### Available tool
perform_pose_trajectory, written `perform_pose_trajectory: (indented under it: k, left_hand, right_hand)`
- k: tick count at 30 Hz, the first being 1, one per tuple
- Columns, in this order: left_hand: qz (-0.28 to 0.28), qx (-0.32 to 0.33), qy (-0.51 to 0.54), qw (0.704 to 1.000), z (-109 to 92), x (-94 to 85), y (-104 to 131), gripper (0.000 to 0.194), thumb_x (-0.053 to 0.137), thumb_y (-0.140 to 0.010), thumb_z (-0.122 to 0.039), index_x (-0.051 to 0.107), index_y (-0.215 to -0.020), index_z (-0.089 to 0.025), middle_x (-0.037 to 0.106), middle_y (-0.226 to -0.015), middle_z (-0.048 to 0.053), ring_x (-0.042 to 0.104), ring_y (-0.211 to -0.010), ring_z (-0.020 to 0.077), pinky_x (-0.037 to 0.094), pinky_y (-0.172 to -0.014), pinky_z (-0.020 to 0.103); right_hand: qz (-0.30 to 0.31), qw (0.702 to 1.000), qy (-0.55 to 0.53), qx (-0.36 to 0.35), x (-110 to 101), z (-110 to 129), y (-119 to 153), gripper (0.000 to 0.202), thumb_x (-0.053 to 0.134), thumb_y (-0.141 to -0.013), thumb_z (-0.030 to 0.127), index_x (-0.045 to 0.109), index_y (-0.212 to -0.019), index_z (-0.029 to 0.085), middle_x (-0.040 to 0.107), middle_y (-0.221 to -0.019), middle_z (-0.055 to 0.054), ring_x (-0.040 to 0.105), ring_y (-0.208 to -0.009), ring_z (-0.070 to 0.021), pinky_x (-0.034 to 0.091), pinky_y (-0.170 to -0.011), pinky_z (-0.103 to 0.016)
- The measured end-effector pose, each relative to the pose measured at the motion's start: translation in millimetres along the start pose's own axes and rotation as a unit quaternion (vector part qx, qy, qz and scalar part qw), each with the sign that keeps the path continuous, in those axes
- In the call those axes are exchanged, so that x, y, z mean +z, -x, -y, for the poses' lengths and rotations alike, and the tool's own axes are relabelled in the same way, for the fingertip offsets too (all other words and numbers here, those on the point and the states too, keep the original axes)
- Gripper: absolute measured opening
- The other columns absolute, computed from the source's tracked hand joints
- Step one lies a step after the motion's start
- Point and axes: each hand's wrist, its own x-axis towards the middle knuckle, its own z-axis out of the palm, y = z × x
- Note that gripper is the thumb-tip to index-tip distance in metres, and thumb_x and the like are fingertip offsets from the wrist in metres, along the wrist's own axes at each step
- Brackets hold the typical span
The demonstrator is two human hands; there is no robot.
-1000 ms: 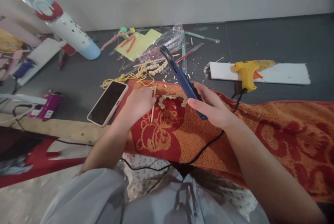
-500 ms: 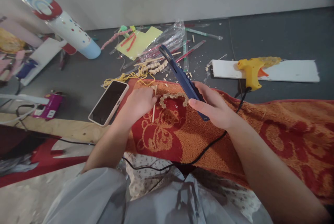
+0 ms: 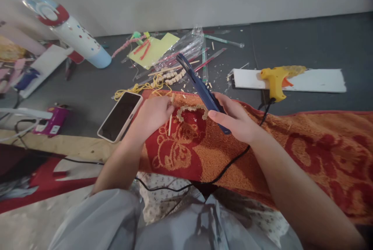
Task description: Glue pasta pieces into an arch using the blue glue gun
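My right hand (image 3: 231, 116) grips a dark blue phone (image 3: 201, 89), seen nearly edge-on and tilted above the towel, thumb on the near side and fingers behind. My left hand (image 3: 154, 114) rests on the orange and red towel (image 3: 221, 149) with its fingers curled. A thin wooden stick (image 3: 169, 125) lies at its fingertips; whether they pinch anything is hidden. Between my hands, a curved piece made of small wooden bits (image 3: 190, 108) lies on the towel, partly behind the phone. Left of my left hand is a second phone (image 3: 120, 117) in a pale case, its screen dark.
A yellow glue gun (image 3: 275, 81) lies on a white board (image 3: 317, 80), its black cord crossing the towel. Behind are yellow string (image 3: 136, 89), yellow paper (image 3: 154, 50), plastic wrappers (image 3: 189, 44) and wooden bits. At left stand a wrapped cylinder (image 3: 78, 32) and a purple power adapter (image 3: 52, 121).
The view has shifted slightly. My left thumb has drawn in from across the stick toward the curled fingers. My right hand keeps hold of the blue phone in almost the same place.
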Motion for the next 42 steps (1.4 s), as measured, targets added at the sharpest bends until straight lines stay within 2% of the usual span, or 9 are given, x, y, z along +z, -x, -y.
perform_pose_trajectory:
  k: [7,12,17,22,25,30,37,42]
  left_hand:
    - [-0.162,-0.019,0.091,0.982,-4,-8.5,5,0.026,0.048,-0.092,-0.039,0.066,-0.085,-0.021,0.07,-0.079,0.003,0.061,-0.073,0.017,0.037,-0.064,0.028]
    - [-0.238,-0.039,0.157,0.958,-3,-6.7,3,0.022,0.051,-0.091,-0.036,0.066,-0.085,-0.021,0.071,-0.081,0.003,0.063,-0.074,0.0156,0.042,-0.069,0.027]
    - [-0.286,-0.034,0.202,0.936,-3,-5.4,-1,0.019,0.052,-0.089,-0.032,0.067,-0.09,-0.019,0.072,-0.084,0.003,0.063,-0.074,0.015,0.045,-0.07,0.026]
    - [-0.294,-0.013,0.208,0.933,-3,-4.3,-2,0.018,0.05,-0.086,-0.024,0.067,-0.087,-0.018,0.071,-0.083,0.003,0.063,-0.076,0.0154,0.047,-0.073,0.027]
    - [-0.293,0.01,0.26,0.92,-2,-0.8,-4,0.017,0.05,-0.084,-0.022,0.066,-0.086,-0.017,0.072,-0.086,0.004,0.065,-0.079,0.0159,0.049,-0.075,0.027]
    - [-0.249,0.017,0.355,0.901,-4,6.7,-9,0.021,0.047,-0.082,-0.016,0.065,-0.093,-0.017,0.072,-0.087,0.003,0.065,-0.068,0.0126,0.051,-0.067,0.024]
    - [-0.276,0.028,0.35,0.895,-4,9.0,-10,0.02,0.05,-0.085,-0.021,0.067,-0.093,-0.017,0.074,-0.09,0.005,0.065,-0.076,0.0148,0.052,-0.068,0.025]
    - [-0.294,0.058,0.342,0.891,-1,10.4,-11,0.021,0.05,-0.084,-0.018,0.069,-0.093,-0.017,0.074,-0.091,0.005,0.065,-0.079,0.0148,0.051,-0.072,0.026]
  right_hand:
    - [-0.008,1.0,0.004,0.008,-1,-1,-3,0.049,0.061,-0.084,0.054,0.055,-0.12,0.02,0.064,-0.114,-0.009,0.056,-0.108,-0.0259,0.045,-0.096,-0.041]
    - [0.025,0.999,0.017,0.016,-1,1,-2,0.059,0.061,-0.084,0.057,0.054,-0.126,0.016,0.063,-0.122,-0.012,0.057,-0.113,-0.0269,0.044,-0.101,-0.043]
    - [0.047,0.999,0.018,0.011,3,-1,0,0.064,0.061,-0.084,0.057,0.05,-0.133,0.018,0.061,-0.131,-0.013,0.055,-0.121,-0.0282,0.041,-0.107,-0.045]
    - [0.067,0.997,0.029,-0.034,7,-3,1,0.068,0.061,-0.085,0.057,0.047,-0.14,0.02,0.056,-0.14,-0.012,0.05,-0.132,-0.0295,0.035,-0.114,-0.047]
    - [0.069,0.996,0.036,-0.04,7,-3,2,0.066,0.06,-0.086,0.057,0.047,-0.14,0.02,0.056,-0.141,-0.013,0.05,-0.132,-0.0304,0.035,-0.114,-0.049]
    - [0.057,0.997,0.042,-0.04,6,-5,1,0.065,0.06,-0.086,0.059,0.049,-0.137,0.02,0.059,-0.137,-0.012,0.054,-0.127,-0.0302,0.038,-0.111,-0.049]
    - [0.054,0.997,0.046,-0.032,3,-2,1,0.066,0.062,-0.084,0.058,0.05,-0.137,0.02,0.061,-0.133,-0.013,0.057,-0.122,-0.0292,0.042,-0.107,-0.047]
    - [0.051,0.997,0.048,-0.02,2,0,1,0.067,0.063,-0.083,0.059,0.051,-0.134,0.018,0.062,-0.131,-0.014,0.058,-0.119,-0.029,0.043,-0.106,-0.046]
